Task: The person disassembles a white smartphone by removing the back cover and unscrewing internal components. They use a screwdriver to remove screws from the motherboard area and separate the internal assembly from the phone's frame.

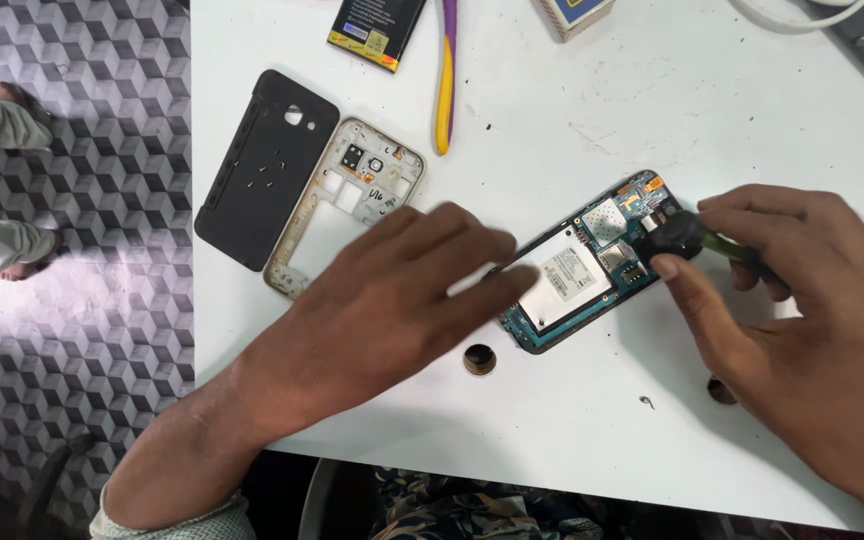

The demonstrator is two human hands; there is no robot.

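On the white table (pixel 652 90), opened phone (pixel 584 262) circuitry bared, left hand (pixel 392 300) flat steadying it, right hand (pixel 802 310) pinching tool (pixel 687 238)

Left hand (pixel 392 290) blurred, covering opened phone (pixel 592 265) lower end; tool tip hidden.

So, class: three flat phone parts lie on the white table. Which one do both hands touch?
The opened phone body, circuit board showing. The left hand and right hand meet there; the black back cover and pale frame lie untouched.

Under the left hand (pixel 392 300), an opened phone (pixel 582 265) shows glossy circuit metal and a matt white label. Beyond that hand lie a matt black plastic back cover (pixel 257 170) and a dull metallic frame (pixel 352 200) — all on a smooth, scuffed white table (pixel 652 110).
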